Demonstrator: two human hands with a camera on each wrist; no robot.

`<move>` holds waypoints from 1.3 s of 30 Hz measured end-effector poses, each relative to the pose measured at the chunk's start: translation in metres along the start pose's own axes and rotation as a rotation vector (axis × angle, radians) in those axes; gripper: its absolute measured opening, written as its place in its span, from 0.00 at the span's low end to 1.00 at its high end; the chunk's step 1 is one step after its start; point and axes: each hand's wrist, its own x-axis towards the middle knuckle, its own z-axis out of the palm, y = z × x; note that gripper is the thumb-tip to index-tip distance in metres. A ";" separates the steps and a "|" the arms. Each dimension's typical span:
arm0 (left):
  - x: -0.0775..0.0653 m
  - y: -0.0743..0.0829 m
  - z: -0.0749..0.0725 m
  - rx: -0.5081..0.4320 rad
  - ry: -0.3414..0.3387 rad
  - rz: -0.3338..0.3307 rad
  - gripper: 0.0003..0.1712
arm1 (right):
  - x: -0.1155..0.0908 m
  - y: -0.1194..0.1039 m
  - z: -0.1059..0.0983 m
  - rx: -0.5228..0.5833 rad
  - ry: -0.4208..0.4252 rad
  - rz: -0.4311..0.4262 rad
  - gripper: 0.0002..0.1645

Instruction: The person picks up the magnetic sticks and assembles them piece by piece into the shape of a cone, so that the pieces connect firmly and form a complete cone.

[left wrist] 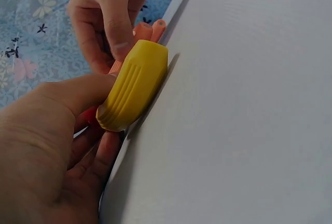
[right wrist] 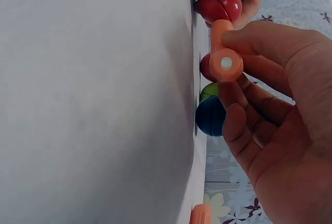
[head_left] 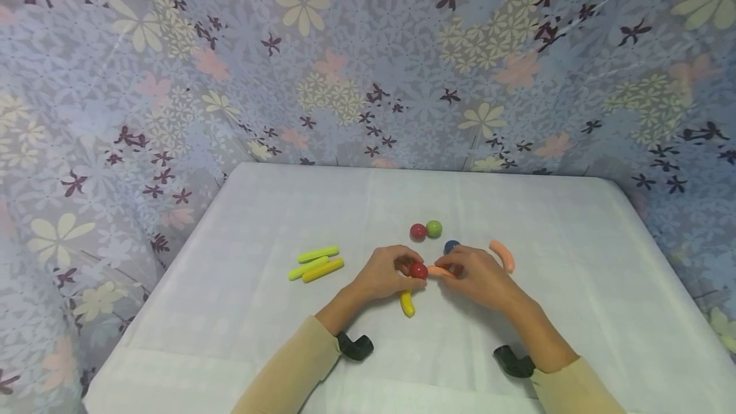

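Note:
My left hand (head_left: 386, 273) holds a shiny red ball (head_left: 418, 271) between thumb and fingers. A curved yellow stick (left wrist: 136, 86) sits against the held ball, its other end pointing toward the front of the table in the head view. With thumb and fingertips, my right hand (head_left: 480, 276) pinches a curved orange stick (right wrist: 226, 64), which has a pale dot on its end face. The orange stick's far end is at the red ball; whether they touch, I cannot tell. Beyond the right fingers lies a blue ball (head_left: 452, 246), partly hidden.
Behind the hands, another red ball (head_left: 418, 231) and a green ball (head_left: 434, 229) sit side by side on the white-covered table (head_left: 230, 337). A second curved orange stick (head_left: 503, 255) lies right. Left are lime sticks (head_left: 318, 254) and a straight yellow stick (head_left: 323, 270).

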 end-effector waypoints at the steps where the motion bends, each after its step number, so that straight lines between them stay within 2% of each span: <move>1: 0.000 0.000 0.000 0.006 0.001 0.005 0.21 | 0.000 0.000 0.000 0.016 -0.007 -0.004 0.10; 8: -0.001 0.001 0.001 0.037 -0.019 0.026 0.19 | 0.003 -0.001 0.002 0.025 -0.013 -0.027 0.11; 14: -0.003 0.007 0.005 0.046 -0.049 0.033 0.23 | 0.006 -0.004 0.003 0.002 -0.018 -0.045 0.12; 17: -0.004 0.009 0.008 0.039 -0.016 0.032 0.24 | 0.007 -0.006 0.003 -0.003 -0.004 -0.052 0.11; 22: -0.004 0.011 0.012 0.103 0.052 0.026 0.16 | 0.007 -0.010 0.003 -0.017 0.020 -0.060 0.12; 34: -0.003 0.009 0.014 0.148 0.101 0.046 0.12 | 0.004 0.002 -0.007 0.042 0.021 0.056 0.08; 39: -0.003 0.008 0.013 0.116 0.143 0.052 0.11 | 0.004 0.010 -0.012 0.023 0.045 0.091 0.07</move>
